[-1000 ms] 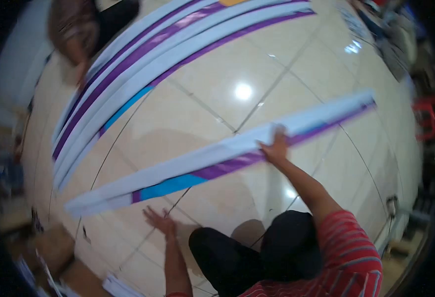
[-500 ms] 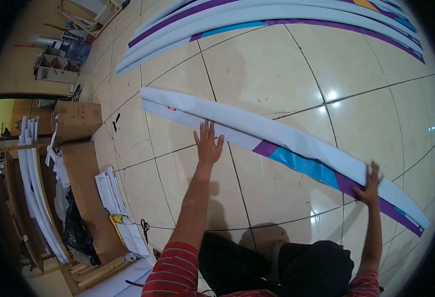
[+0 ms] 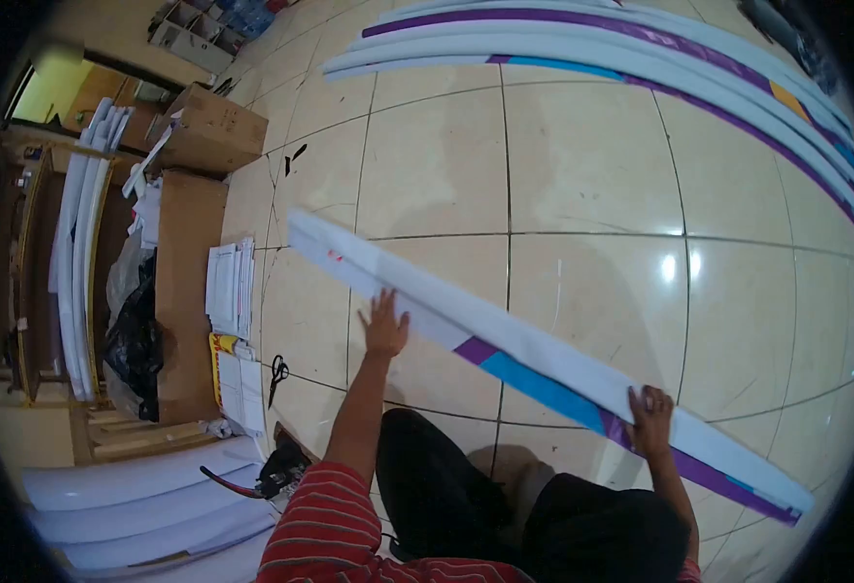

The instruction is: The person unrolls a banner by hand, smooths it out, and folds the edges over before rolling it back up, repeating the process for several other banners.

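Observation:
A long folded banner [image 3: 544,340] lies slantwise on the tiled floor, mostly white with purple and blue printed along its near edge. A small red mark shows close to its far left end. My left hand [image 3: 384,325] rests on the near white edge, its fingers spread and holding nothing. Farther right, beside the purple part, my right hand [image 3: 651,420] has its bent fingers over the white fold, gripping it.
More long folded banners [image 3: 582,53] lie across the floor at the top. On the left are a cardboard box [image 3: 215,131], a black plastic bag [image 3: 136,340], white rolls [image 3: 77,262] and stacked papers [image 3: 228,291]. Scissors [image 3: 277,377] lie on the floor nearby.
My view has turned and shifted, so more white sheets show at the lower left. My right hand's fingers, stretched before, are now bent over the fold; my left hand stays spread on the edge.

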Available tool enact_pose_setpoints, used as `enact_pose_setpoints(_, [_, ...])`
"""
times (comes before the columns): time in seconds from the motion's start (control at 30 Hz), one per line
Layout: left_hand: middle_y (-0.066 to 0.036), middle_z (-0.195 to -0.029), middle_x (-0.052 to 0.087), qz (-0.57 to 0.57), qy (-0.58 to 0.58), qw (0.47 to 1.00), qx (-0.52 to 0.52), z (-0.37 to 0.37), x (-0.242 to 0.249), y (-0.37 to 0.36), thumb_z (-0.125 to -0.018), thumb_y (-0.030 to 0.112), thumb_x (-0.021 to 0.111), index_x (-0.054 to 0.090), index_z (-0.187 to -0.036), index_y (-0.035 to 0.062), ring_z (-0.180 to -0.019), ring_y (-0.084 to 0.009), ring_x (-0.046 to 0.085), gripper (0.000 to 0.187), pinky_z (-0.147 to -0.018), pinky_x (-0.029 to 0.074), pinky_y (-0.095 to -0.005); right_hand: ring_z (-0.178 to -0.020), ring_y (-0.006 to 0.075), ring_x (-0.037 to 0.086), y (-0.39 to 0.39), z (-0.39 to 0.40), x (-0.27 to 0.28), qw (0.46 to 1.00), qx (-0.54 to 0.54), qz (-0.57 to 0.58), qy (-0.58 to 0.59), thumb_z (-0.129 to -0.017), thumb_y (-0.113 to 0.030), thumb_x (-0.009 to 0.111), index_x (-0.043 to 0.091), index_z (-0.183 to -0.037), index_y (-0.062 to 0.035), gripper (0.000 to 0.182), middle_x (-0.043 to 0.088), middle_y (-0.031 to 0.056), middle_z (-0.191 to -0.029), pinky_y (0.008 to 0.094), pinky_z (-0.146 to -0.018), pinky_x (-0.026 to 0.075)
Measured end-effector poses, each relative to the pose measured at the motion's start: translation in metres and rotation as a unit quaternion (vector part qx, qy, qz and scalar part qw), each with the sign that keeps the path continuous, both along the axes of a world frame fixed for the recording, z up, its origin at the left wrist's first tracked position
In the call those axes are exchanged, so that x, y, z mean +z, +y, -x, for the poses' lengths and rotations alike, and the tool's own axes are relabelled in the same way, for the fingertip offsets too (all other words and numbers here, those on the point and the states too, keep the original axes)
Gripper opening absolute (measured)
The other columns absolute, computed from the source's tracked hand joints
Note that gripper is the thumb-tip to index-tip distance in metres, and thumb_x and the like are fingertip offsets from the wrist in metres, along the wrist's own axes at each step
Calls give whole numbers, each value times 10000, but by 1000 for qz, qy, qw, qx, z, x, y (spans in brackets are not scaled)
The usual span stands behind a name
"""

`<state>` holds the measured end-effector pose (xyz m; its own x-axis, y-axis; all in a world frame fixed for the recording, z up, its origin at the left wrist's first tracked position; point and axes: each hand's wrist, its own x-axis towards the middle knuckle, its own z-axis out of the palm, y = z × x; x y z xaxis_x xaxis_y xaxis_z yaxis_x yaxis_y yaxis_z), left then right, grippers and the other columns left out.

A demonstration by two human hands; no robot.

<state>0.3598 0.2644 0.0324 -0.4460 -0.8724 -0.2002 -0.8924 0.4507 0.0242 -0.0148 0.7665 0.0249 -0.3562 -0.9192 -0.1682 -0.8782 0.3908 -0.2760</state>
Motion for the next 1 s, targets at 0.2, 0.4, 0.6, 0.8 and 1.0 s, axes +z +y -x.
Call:
enact_pose_setpoints(0.2, [-300,-1533,228,76,140,962,224,-58,-50,24,-985,361,419,260,-1482,-29,-1427,-464,204,652,-1107,178,-659,-1081,312,574,-69,-37,42,986,95,27,-135,-731,-134,666,613,-1248,-140,520,627,124,-1154,440,-918,454])
enact_pose_setpoints(0.4, [-273,-1547,212,121,82,977,157,-68,-45,28,-1020,329,362,245,-1489,-29,-1427,-447,211,601,-1110,213,-626,-1096,361,578,-137,46,39,965,-27,-158,-208,-848,-295,654,585,-1274,-111,470,604,176,-1210,435,-872,487])
enact_pose_setpoints(0.6, [-282,-1530,247,156,37,987,30,-110,-75,-13,-1022,302,353,235,-1494,-27,-1433,-437,211,587,-1103,228,-623,-1295,312,459,-156,-24,61,970,230,73,20,-843,-352,658,379,-1456,-214,687,386,111,-1490,533,-1055,359])
enact_pose_setpoints(0.8, [-293,-1551,177,73,72,990,92,-85,-42,-3,-1036,399,255,197,-1502,-22,-1434,-457,178,631,-1116,181,-627,-1022,343,626,-190,55,51,971,17,-29,-237,-857,-232,626,576,-1270,-133,428,646,175,-1125,475,-904,480])
enact_pose_setpoints(1.0, [-303,-1556,145,100,28,985,135,-83,-33,-12,-1030,422,292,202,-1506,-8,-1449,-454,141,648,-1129,135,-631,-1078,281,584,-183,46,54,980,146,133,-8,-812,-152,662,614,-1164,-117,356,609,74,-1166,384,-811,526])
